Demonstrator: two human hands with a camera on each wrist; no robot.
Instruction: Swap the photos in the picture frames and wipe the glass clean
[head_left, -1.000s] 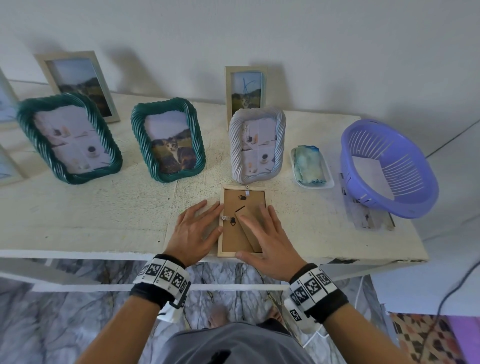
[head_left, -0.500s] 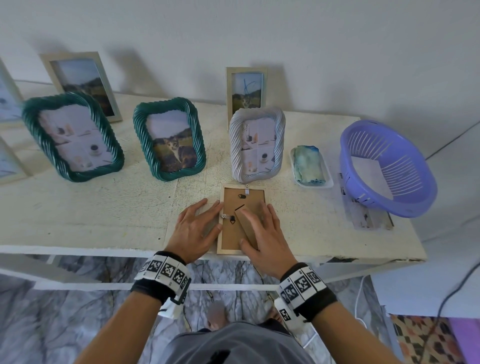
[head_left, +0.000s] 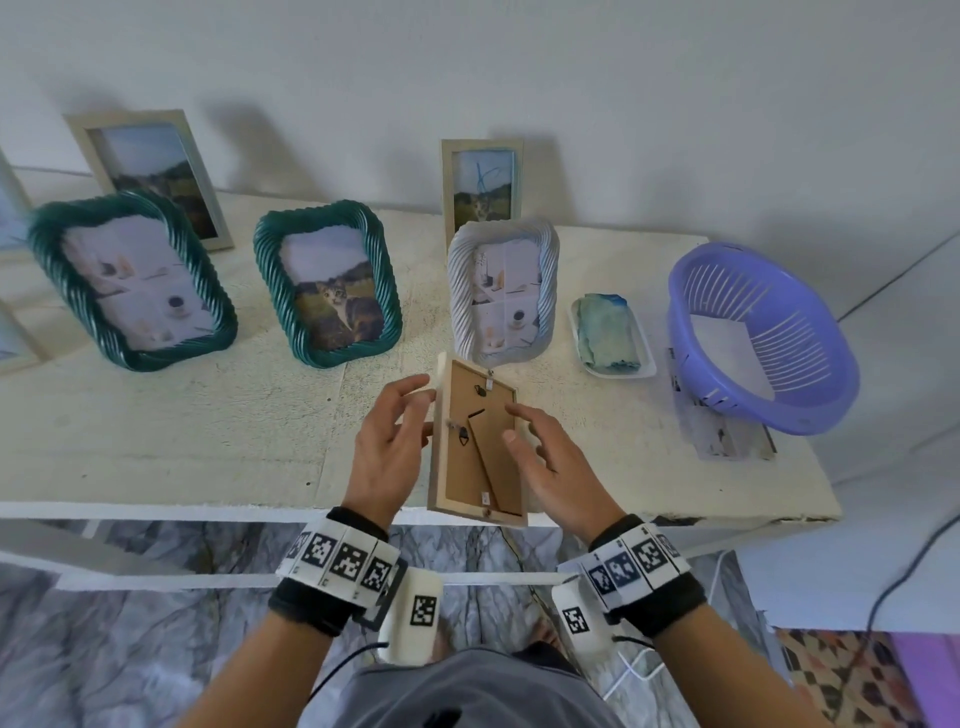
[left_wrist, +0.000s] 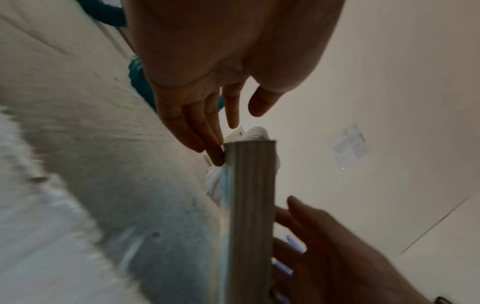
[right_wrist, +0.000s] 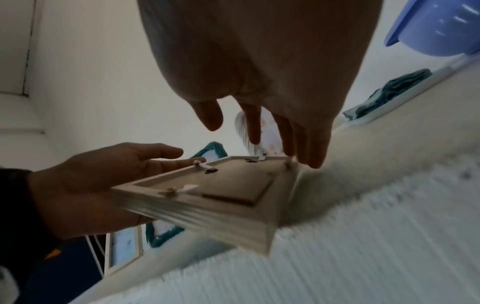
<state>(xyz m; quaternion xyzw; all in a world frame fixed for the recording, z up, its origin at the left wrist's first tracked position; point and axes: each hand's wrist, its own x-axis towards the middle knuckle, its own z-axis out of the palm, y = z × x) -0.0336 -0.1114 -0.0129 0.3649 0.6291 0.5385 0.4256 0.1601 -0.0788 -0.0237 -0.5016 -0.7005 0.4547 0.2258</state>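
Whereas it lay flat before, wooden frame (head_left: 475, 441) now tilts up between both hands.

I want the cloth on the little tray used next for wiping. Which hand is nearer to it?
Right. The right hand is at the wooden frame's right edge, on the cloth's side. The left hand is at the frame's left edge, farther away.

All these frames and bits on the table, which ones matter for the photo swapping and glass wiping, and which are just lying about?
Part of the job:
- small pale wooden frame, back showing, held between left hand and right hand
- two green rope-rimmed frames
- white rope-rimmed frame
- folded blue-green cloth on a white tray, likely for wiping

Just lying about:
- purple plastic basket
- dark cable
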